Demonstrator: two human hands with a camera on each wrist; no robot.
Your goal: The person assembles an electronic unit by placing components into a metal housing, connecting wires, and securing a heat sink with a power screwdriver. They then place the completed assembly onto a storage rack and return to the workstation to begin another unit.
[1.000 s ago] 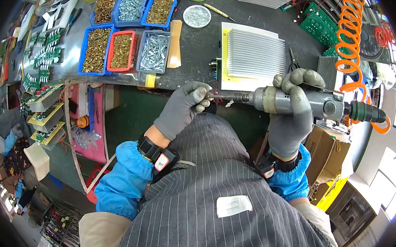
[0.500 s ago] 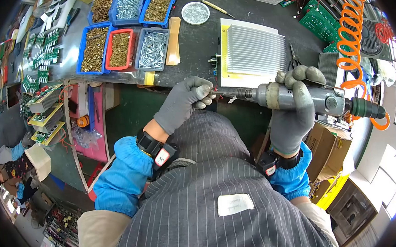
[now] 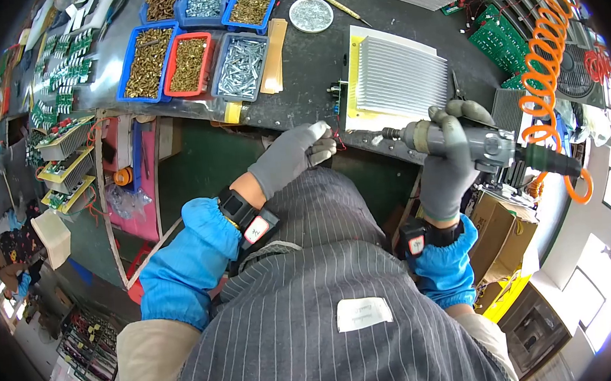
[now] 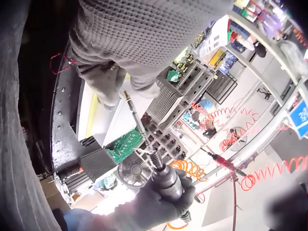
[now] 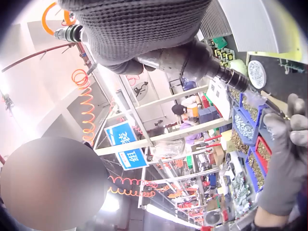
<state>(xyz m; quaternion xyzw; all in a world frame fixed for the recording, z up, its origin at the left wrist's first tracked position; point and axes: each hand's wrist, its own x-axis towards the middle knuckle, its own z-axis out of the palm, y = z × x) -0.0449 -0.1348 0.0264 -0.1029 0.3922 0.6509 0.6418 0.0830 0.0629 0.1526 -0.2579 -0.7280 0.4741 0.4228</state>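
Observation:
In the head view my gloved right hand (image 3: 449, 170) grips the body of a grey power screwdriver (image 3: 483, 146), whose nose points left. My gloved left hand (image 3: 289, 157) has curled fingers and is left of that nose, by the bench edge. The left wrist view shows the bit (image 4: 137, 118), with its brass-coloured end between my left thumb and finger; whether a screw is on it I cannot tell. From the right wrist, the bit's end meets the left hand (image 5: 281, 163). A finned heatsink (image 3: 400, 78) lies on a yellow-edged board just beyond the tool.
Blue, red and grey bins of screws (image 3: 240, 66) stand at the bench's left, beside cardboard strips (image 3: 275, 54). A round dish (image 3: 311, 14), green circuit boards (image 3: 499, 39), scissors and a coiled orange hose (image 3: 547, 53) are farther round.
The screwdriver has turned a little, its nose now higher in the head view and its rear lower. My left hand has shifted slightly right. Both holds are kept.

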